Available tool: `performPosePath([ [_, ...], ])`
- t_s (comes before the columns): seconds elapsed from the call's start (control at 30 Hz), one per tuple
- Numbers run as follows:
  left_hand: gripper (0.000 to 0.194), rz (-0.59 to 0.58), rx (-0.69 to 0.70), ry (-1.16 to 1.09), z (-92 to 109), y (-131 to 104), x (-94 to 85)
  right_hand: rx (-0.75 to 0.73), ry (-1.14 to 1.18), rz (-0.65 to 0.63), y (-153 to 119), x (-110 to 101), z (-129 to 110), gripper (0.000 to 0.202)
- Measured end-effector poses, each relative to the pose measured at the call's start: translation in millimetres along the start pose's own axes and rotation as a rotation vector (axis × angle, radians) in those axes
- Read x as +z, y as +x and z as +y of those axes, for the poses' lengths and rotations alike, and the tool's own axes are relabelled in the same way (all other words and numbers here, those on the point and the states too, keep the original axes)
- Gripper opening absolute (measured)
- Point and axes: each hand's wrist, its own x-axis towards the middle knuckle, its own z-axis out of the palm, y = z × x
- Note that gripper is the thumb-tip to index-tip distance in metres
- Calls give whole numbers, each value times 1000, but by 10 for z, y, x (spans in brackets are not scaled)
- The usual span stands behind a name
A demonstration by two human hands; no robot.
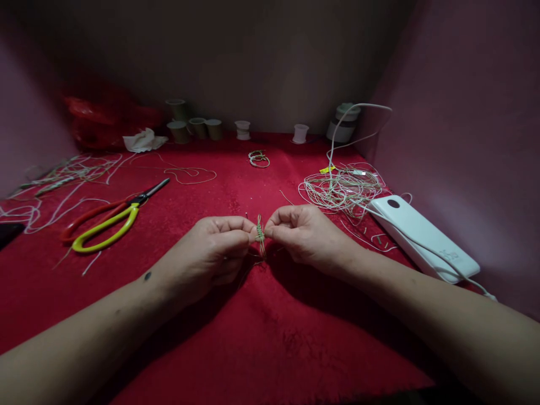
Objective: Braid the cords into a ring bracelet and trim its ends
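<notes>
A small green and tan knotted cord piece (260, 232) stands out between my two hands, a loop at its top and thin strands hanging below. My left hand (225, 244) pinches its left side between thumb and forefinger, the other fingers curled under. On the right side my right hand (295, 228) has thumb and forefinger pressed together at the cord. Whatever thin strand ends lie inside the fingertips are too small to make out. Both hands are just above the red cloth (236, 337).
Scissors (135, 201) with red and yellow handles lie left. Tangled cords (341, 188) and a white power bank (426, 239) with a cable are right. A finished-looking cord ring (259, 159), spools (214, 129), a jar (343, 124) and red plastic (97, 121) sit farther back.
</notes>
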Motion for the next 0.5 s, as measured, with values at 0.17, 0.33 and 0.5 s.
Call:
performPosePath([
  [0.17, 20, -4, 0, 10, -12, 13, -5, -3, 63, -6, 8, 8, 31, 9],
  [0.33, 20, 8, 4, 35, -27, 29, -28, 54, 200, -32, -10, 10, 0, 6],
  [0.5, 22, -14, -2, 58, -36, 23, -25, 129, 323, -54, -21, 9, -35, 10],
])
